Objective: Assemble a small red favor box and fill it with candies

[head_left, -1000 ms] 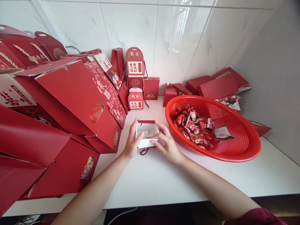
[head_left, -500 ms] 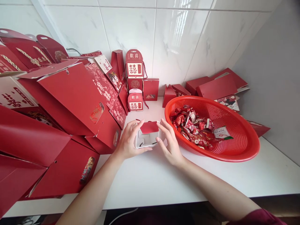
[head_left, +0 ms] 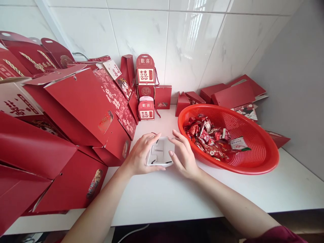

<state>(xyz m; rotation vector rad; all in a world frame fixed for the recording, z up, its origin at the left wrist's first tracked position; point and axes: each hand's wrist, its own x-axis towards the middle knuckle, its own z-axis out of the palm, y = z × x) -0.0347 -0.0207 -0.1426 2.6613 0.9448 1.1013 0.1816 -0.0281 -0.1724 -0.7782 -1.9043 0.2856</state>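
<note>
A small gift box (head_left: 163, 152) with a white inside, its top uncovered, is between my hands above the table. Dark cord ends show in its inner corners. My left hand (head_left: 140, 153) is closed around the box's left side, thumb along the near side and fingers at the far left. My right hand (head_left: 186, 155) has its fingertips on the far right edge and its thumb at the right wall. Nothing but the inner folds shows in the box. Right of my right hand, a red plastic basket (head_left: 263, 165) holds several wrapped sweets (head_left: 210, 140).
Large red gift boxes (head_left: 78, 104) crowd the left side. Small boxes with handles (head_left: 146, 109) stand by the tiled wall (head_left: 141, 30). More red boxes (head_left: 235, 92) lie behind the basket. The white table (head_left: 162, 199) has its front edge near me.
The red flap that stood over the far part of the box is no longer in sight. The box's opening shows more fully, and the box sits slightly nearer to me.
</note>
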